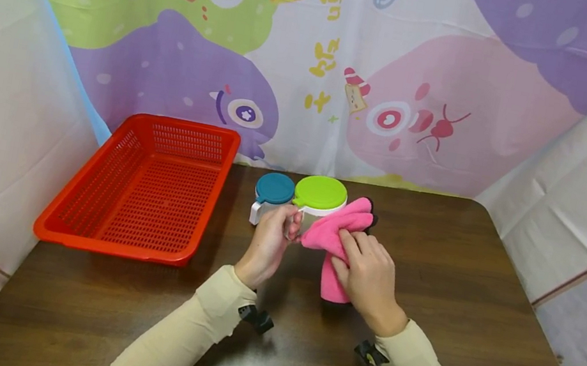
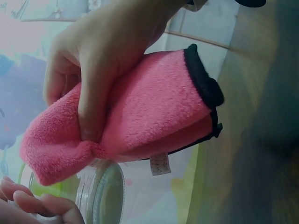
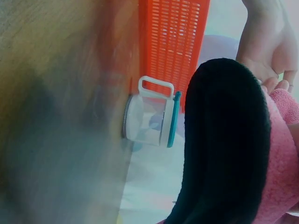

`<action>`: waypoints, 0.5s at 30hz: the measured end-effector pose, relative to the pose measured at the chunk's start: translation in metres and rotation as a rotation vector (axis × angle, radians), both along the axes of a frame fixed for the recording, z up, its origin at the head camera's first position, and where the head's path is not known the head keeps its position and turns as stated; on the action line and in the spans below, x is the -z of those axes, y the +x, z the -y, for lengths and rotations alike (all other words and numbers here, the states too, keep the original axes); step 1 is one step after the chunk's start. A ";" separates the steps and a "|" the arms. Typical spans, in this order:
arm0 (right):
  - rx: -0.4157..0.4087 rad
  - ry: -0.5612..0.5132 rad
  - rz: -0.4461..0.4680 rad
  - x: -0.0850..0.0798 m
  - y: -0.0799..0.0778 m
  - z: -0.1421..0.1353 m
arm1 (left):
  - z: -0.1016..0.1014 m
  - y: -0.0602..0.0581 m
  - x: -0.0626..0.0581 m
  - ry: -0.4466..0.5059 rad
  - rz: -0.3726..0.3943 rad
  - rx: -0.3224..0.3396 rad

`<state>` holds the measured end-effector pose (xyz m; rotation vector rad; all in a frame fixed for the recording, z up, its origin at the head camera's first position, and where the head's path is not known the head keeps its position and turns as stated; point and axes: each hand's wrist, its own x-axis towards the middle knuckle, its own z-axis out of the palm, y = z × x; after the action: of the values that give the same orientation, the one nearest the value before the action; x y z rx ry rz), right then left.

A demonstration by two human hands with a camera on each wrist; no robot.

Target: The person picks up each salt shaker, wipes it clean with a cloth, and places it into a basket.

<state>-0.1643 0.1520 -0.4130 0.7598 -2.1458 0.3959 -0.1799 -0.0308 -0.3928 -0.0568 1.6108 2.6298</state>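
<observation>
A clear jar with a lime green lid (image 1: 322,193) is held up in front of me, gripped at its handle side by my left hand (image 1: 267,244). Curled left fingers (image 2: 44,205) show at the lower corner of the left wrist view, beside the jar's clear wall (image 2: 111,191). My right hand (image 1: 371,277) pinches a folded pink cloth (image 1: 337,229) against the right side of that jar. The cloth (image 2: 149,98) is fluffy with a black edge and a small tag; it covers part of the jar.
A second clear jar with a teal lid (image 1: 275,188) and white handle stands upright on the brown wooden table (image 1: 456,288), just behind my left hand. To the left sits a red perforated basket (image 1: 191,237). A cartoon-print curtain (image 1: 294,112) hangs behind the table.
</observation>
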 end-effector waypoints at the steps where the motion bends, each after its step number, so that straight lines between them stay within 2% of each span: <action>1: 0.006 -0.005 -0.002 -0.001 0.000 0.000 | 0.000 0.000 0.000 0.004 -0.001 0.005; 8: 0.055 -0.065 -0.037 -0.010 -0.002 0.001 | -0.003 0.002 -0.003 0.000 0.015 0.002; 15: 0.091 -0.107 -0.037 -0.016 -0.003 0.006 | -0.006 0.004 -0.002 -0.040 -0.013 0.005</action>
<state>-0.1669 0.1457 -0.3967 0.6031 -2.0980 0.4413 -0.1758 -0.0252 -0.3907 -0.0383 1.6655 2.5999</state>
